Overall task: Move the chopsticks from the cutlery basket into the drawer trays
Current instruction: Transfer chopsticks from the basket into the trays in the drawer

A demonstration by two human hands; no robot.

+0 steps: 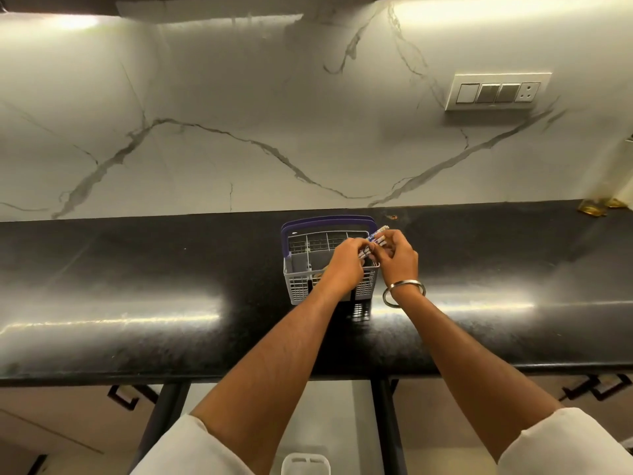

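A grey cutlery basket point(301, 269) with a purple handle stands on the black countertop point(137, 303), near the back wall. Above its right half, both hands meet on a small bundle of patterned chopsticks point(376, 237), whose ends stick out up and to the right. My left hand point(346, 264) grips the lower part of the bundle. My right hand point(399, 257), with a metal bangle on its wrist, pinches the upper part. The chopsticks' lower ends are hidden behind the fingers. Below the counter, between the arms, a white tray point(305, 462) shows at the bottom edge.
A marble backsplash rises behind the counter, with a switch plate point(496, 91) at the upper right. Some golden objects point(596, 207) sit at the counter's far right. Cabinet fronts with dark handles point(596, 389) lie under the counter edge.
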